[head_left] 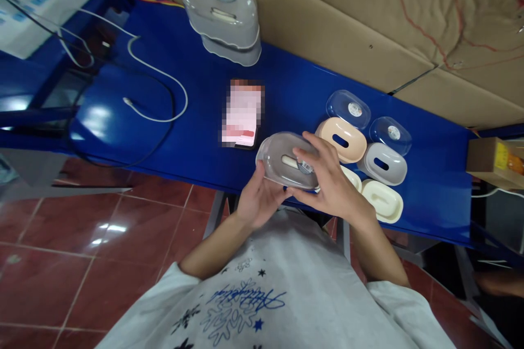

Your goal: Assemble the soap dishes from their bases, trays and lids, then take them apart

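So the lidded box (278,158) is over the near edge of the blue worktop (196,144), with the left hand (258,196) pinching its 8 o'clock side and the right hand (327,174) wrapped over its 3 o'clock end, thumb along the near edge. Looks to me like the step in hand is just handling it with the lid on, and the next move probably calls for an even two-handed grip so lid and base don't slip apart. Going from the box, the phone (242,114) is around 10 to 11 o'clock and the peach tray (355,144) near 2.
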A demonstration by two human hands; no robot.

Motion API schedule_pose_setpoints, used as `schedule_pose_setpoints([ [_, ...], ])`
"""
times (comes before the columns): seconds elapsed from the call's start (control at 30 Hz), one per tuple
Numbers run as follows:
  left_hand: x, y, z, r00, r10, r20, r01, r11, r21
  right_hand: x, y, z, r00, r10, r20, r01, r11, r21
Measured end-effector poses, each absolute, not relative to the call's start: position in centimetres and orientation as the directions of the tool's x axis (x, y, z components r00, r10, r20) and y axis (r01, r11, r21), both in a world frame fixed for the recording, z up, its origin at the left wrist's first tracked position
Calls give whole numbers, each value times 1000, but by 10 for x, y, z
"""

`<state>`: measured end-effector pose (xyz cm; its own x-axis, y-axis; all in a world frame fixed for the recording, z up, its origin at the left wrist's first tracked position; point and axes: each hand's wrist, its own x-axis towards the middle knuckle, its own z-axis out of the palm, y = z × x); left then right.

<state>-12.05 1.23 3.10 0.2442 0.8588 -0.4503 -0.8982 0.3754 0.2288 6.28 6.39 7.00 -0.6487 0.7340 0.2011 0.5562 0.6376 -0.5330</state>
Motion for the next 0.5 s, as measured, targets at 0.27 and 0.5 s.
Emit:
schedule_pose_setpoints([
  [0.27,-122,6,31,282,873,-398,-891,392,230,67,62,69,-642,733,226,547,644,-535],
  [0.5,-118,8,39,321,865,-386,-890,415,190,66,57,61,-646,714,269,555,682,-476],
])
